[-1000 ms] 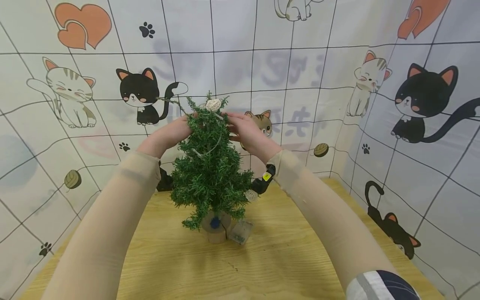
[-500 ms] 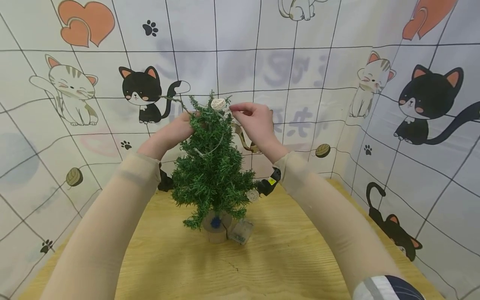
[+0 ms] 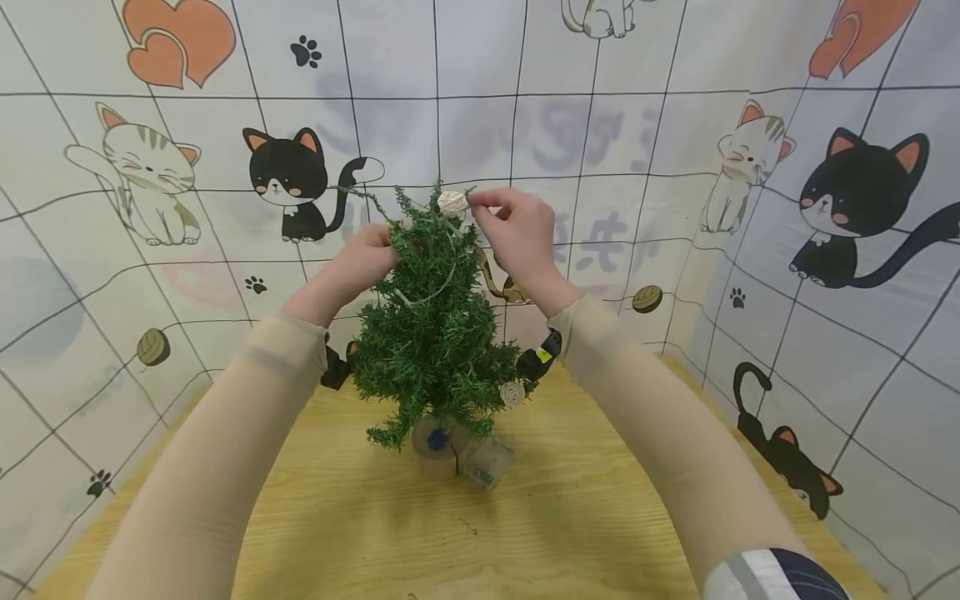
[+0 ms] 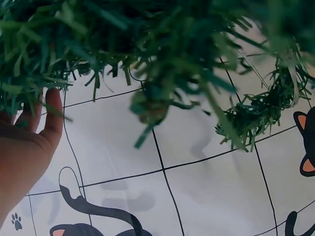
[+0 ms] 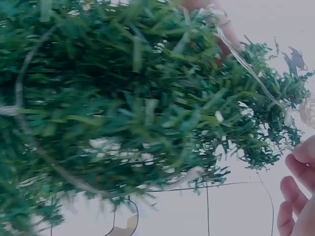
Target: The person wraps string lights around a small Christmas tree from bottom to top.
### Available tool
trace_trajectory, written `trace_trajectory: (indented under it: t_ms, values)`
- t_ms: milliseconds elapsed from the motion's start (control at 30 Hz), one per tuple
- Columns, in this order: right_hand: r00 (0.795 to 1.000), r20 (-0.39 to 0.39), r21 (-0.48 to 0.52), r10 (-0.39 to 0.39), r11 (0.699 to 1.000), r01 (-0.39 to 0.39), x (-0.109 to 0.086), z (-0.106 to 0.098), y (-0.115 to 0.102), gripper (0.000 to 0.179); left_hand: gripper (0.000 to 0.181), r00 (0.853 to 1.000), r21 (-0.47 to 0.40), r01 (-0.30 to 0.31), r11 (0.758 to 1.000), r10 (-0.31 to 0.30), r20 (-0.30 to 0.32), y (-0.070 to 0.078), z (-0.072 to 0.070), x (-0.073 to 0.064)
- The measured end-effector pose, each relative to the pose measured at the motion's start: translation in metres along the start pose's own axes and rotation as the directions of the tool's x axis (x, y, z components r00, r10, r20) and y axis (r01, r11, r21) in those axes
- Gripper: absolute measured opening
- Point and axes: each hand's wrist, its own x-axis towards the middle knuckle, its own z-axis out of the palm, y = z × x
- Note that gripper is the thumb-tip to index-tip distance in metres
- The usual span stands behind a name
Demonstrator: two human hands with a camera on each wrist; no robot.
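Note:
A small artificial Christmas tree (image 3: 431, 333) stands in a round pot (image 3: 438, 462) in the head view. A string-light wire (image 3: 438, 287) runs across its upper branches. One white rattan ball (image 3: 453, 202) is at the treetop, and another rattan ball (image 3: 512, 393) hangs at the lower right. My left hand (image 3: 363, 262) grips the upper left of the tree, its fingertips hidden by foliage. The left wrist view shows the same left hand (image 4: 32, 135) reaching up among the branches. With thumb and index finger, my right hand (image 3: 521, 237) pinches at the top ball's right edge.
A clear battery box (image 3: 487, 463) lies beside the pot on the wooden table (image 3: 570, 508). One thin branch (image 3: 363, 197) sticks out left of the treetop. A cat-print sheet (image 3: 487, 50) hangs close behind and at both sides.
My right hand has drawn back from the tree, then come up beside the top ball. The ball and treetop have shifted right, and the left hand has moved with them.

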Motion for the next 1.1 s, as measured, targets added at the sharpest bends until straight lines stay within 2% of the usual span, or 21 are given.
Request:
trace_trajectory:
  t_ms: [133, 233, 333, 433, 467, 533, 633, 733, 800, 867, 1000, 1100]
  values:
    - [0.995, 0.090, -0.004, -0.034, 0.999, 0.034, -0.015, 0.000, 0.002, 0.018, 0.027, 0.999, 0.083, -0.039, 0.996, 0.042, -0.030, -0.002, 0.004, -0.001]
    - [0.987, 0.154, 0.019, -0.041, 0.999, 0.038, -0.034, 0.002, 0.005, 0.018, 0.024, 0.996, 0.180, -0.031, 0.983, 0.045, -0.074, -0.001, 0.008, -0.005]
    - [0.972, 0.232, 0.101, 0.047, 0.992, -0.072, -0.052, 0.006, 0.008, 0.018, 0.014, 0.991, 0.281, 0.041, 0.959, -0.003, -0.133, 0.004, 0.011, -0.012]
    - [0.943, 0.303, 0.199, 0.135, 0.959, -0.201, -0.061, 0.012, 0.012, 0.017, 0.008, 0.984, 0.366, 0.103, 0.925, -0.040, -0.176, 0.009, 0.013, -0.019]
    - [0.932, 0.326, 0.222, 0.155, 0.946, -0.235, -0.063, 0.013, 0.013, 0.017, 0.013, 0.981, 0.389, 0.119, 0.913, -0.049, -0.186, 0.010, 0.013, -0.021]
    - [0.916, 0.365, 0.249, 0.167, 0.930, -0.269, -0.064, 0.017, 0.014, 0.018, 0.017, 0.978, 0.430, 0.127, 0.894, -0.040, -0.206, 0.010, 0.013, -0.023]
    - [0.906, 0.391, 0.263, 0.160, 0.924, -0.277, -0.061, 0.021, 0.017, 0.019, 0.018, 0.975, 0.460, 0.137, 0.877, -0.037, -0.220, 0.009, 0.013, -0.023]
    - [0.901, 0.400, 0.281, 0.170, 0.913, -0.297, -0.057, 0.024, 0.022, 0.021, 0.017, 0.977, 0.456, 0.142, 0.879, -0.052, -0.205, 0.014, 0.013, -0.022]
    - [0.892, 0.412, 0.302, 0.189, 0.895, -0.329, -0.056, 0.024, 0.024, 0.023, 0.018, 0.981, 0.446, 0.133, 0.885, -0.055, -0.184, 0.016, 0.011, -0.022]
    - [0.880, 0.426, 0.332, 0.209, 0.869, -0.367, -0.056, 0.023, 0.028, 0.025, 0.022, 0.985, 0.426, 0.103, 0.899, -0.032, -0.171, 0.018, 0.007, -0.023]
    - [0.870, 0.425, 0.372, 0.250, 0.828, -0.420, -0.056, 0.015, 0.038, 0.028, 0.028, 0.986, 0.400, 0.050, 0.915, 0.019, -0.167, 0.017, -0.008, -0.028]
    - [0.868, 0.399, 0.357, 0.295, 0.822, -0.444, -0.056, 0.005, 0.053, 0.030, 0.039, 0.983, 0.389, 0.084, 0.917, -0.013, -0.184, 0.014, -0.022, -0.034]
